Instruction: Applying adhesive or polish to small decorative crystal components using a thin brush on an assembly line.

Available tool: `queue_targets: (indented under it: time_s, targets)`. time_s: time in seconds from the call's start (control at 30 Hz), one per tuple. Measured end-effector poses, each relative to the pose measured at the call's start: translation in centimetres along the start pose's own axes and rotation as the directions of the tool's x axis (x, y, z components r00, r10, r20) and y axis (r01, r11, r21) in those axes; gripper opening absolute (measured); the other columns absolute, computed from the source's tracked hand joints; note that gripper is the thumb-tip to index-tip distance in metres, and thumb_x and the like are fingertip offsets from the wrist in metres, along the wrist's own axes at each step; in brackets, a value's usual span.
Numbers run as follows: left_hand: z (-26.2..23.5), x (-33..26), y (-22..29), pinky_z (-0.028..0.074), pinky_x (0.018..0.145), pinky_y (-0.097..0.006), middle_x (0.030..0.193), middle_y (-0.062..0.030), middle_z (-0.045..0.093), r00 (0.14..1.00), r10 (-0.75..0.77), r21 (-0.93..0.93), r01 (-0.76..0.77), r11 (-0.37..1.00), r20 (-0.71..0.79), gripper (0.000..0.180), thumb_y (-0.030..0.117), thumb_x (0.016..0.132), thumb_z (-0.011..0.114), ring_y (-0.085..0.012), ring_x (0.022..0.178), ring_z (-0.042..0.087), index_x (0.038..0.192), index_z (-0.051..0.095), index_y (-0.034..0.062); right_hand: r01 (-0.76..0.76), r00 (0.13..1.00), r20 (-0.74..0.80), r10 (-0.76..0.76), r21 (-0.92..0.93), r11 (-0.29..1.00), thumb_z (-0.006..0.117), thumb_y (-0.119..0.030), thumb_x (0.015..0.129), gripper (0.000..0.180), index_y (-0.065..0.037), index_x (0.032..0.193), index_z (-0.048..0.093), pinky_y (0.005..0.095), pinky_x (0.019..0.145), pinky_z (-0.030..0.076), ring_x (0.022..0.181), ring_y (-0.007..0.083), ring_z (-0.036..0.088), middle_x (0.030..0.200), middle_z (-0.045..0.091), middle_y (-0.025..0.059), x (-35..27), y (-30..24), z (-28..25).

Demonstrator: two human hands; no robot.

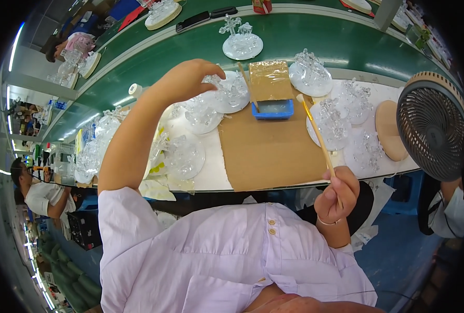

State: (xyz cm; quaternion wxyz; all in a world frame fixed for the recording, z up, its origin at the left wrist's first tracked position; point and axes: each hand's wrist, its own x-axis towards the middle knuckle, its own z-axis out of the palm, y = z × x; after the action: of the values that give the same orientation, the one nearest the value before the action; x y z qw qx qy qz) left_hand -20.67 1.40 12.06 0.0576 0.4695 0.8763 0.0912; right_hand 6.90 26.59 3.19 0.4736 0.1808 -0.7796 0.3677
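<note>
My left hand (190,78) reaches out at the far left of the work area, fingers curved and parted. It is over the edge of a clear ornament on a round white base (233,94); I cannot tell whether the fingertips touch it. Between the fingers and thumb of my right hand (338,195) is a slim paintbrush (320,138), its pale bristles pointing up and away. Ahead of the bristles stands a blue tray (272,116), partly covered by a taped cardboard piece (269,81). A second thin wooden stick (248,86) leans in that tray.
A brown cardboard sheet (273,154) lies on the white tabletop. More clear ornaments stand left (185,156) and right (330,122), with a tan round base (391,130) and a black fan (432,125) beyond. Behind runs a green conveyor belt (279,39) carrying another ornament (242,46).
</note>
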Motion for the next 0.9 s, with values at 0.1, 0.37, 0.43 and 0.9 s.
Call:
queue_targets:
  time_s: [0.1,0.37,0.43,0.9]
  targets:
    - [-0.2,0.2,0.0,0.048,0.08,-0.038,0.096,-0.011,0.067,0.996,-0.067,-0.025,0.069,0.997,0.061,0.018,0.013,0.079,0.069,-0.0305,0.091,0.061,0.096,0.067,0.0074,-0.076,0.997,0.028,0.077,-0.052,0.996,0.05,-0.013,0.096,0.022,0.001,0.113,0.05,0.0306,0.063,0.048,0.069,0.021,0.057,0.093,0.056,0.0174,0.0,-0.7,0.0]
    - [-3.9,-0.6,-0.5,0.049,0.073,-0.031,0.085,-0.009,0.069,0.995,-0.086,-0.006,0.086,0.996,-0.055,0.013,0.009,0.079,0.068,-0.0234,0.08,0.065,0.092,0.067,0.0059,-0.096,0.995,-0.032,0.093,-0.11,0.989,0.048,-0.009,0.096,0.018,0.002,0.11,0.052,0.0267,0.065,0.049,0.071,0.0185,0.058,0.094,0.059,0.017,0.1,-1.9,-0.3]
    - [-3.6,-0.3,-1.1,0.05,0.073,-0.032,0.085,-0.0096,0.069,0.995,-0.083,-0.028,0.082,0.996,-0.046,0.014,0.01,0.079,0.068,-0.0245,0.08,0.066,0.092,0.067,0.0064,-0.099,0.995,-0.031,0.097,-0.09,0.991,0.048,-0.009,0.096,0.018,0.002,0.11,0.053,0.0262,0.065,0.049,0.071,0.0181,0.058,0.094,0.059,0.017,0.2,-2.3,-0.1]
    - [-4.9,-1.9,-1.9,0.05,0.071,-0.039,0.086,-0.0105,0.069,0.998,-0.037,0.324,0.017,0.946,0.057,0.015,0.008,0.078,0.066,-0.0293,0.083,0.065,0.092,0.068,0.0079,-0.12,0.993,-0.029,0.117,-0.112,0.986,0.047,-0.007,0.096,0.018,0.002,0.111,0.053,0.0248,0.066,0.049,0.072,0.0167,0.058,0.094,0.06,0.0168,0.0,-3.0,0.0]
